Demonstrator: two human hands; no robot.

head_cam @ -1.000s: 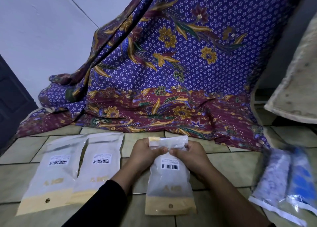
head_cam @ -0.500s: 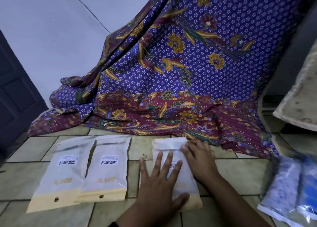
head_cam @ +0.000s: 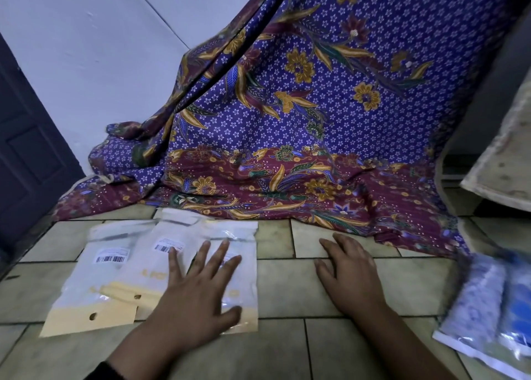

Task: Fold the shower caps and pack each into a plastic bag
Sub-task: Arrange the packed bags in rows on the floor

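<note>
Barcode stickers on the bags, print unreadable. I see left hand (head_cam: 198,299) flat, fingers spread, on rightmost bag (head_cam: 244,267), lengthwise away; right hand (head_cam: 352,276) open on floor (head_cam: 287,351).

Dim, bluish light falls evenly with only faint shadows on the floor (head_cam: 287,351), motion blur smears the left hand (head_cam: 195,296), glare glints on the plastic bags (head_cam: 230,279), and wide-angle distortion bends the edges.

Left hand (head_cam: 195,299) flat on bag (head_cam: 244,264)
</note>
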